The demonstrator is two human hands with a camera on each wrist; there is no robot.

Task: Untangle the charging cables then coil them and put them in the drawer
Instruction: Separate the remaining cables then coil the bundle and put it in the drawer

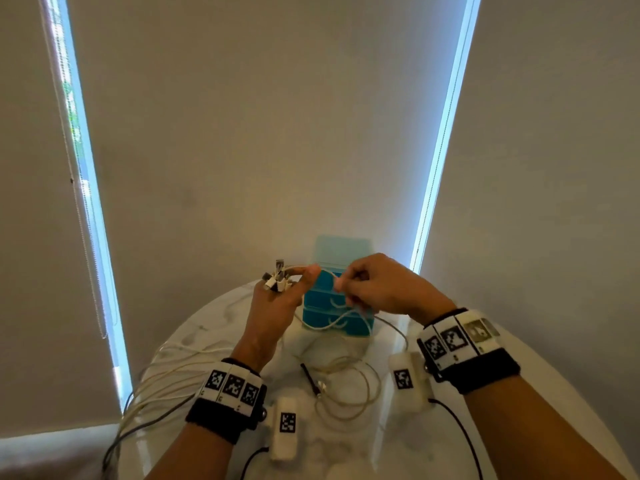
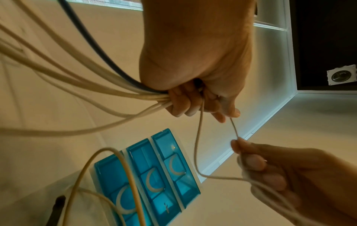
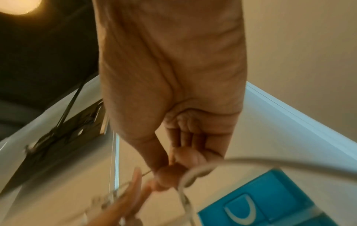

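With the left hand (image 1: 273, 306) clenched on the bundled cables (image 2: 81, 85) above the surface (image 1: 519, 358), the right hand (image 1: 377, 289) pinched one white strand (image 2: 199, 146), best drawn out slowly toward the blue drawers (image 1: 337, 306), its grip kept light.

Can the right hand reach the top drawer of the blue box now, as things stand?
Probably not at once: the right hand is right before the blue drawer box, but its grip pinches a white cable that the left hand also holds.
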